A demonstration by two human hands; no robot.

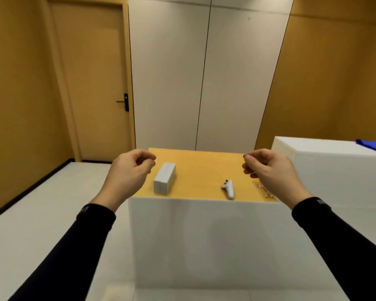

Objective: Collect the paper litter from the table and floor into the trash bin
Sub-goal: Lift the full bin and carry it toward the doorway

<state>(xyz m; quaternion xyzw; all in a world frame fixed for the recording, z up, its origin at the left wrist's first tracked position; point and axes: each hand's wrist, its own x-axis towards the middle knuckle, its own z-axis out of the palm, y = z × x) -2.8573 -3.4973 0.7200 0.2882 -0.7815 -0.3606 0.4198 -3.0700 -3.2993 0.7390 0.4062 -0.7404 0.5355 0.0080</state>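
Both of my hands are raised in front of a white block table with a yellow top (202,166). My left hand (129,170) hovers over the table's left edge, fingers loosely curled, holding nothing. My right hand (267,168) hovers over the right edge in the same pose, also holding nothing. No paper litter and no trash bin are in view.
On the yellow top lie a white rectangular box (165,178), a white handheld controller (228,189) and a small gold-coloured item (267,192), partly hidden by my right wrist. A second white block (334,170) with blue cloth (373,145) stands at the right. Pale floor (41,213) and a door (91,83) are at the left.
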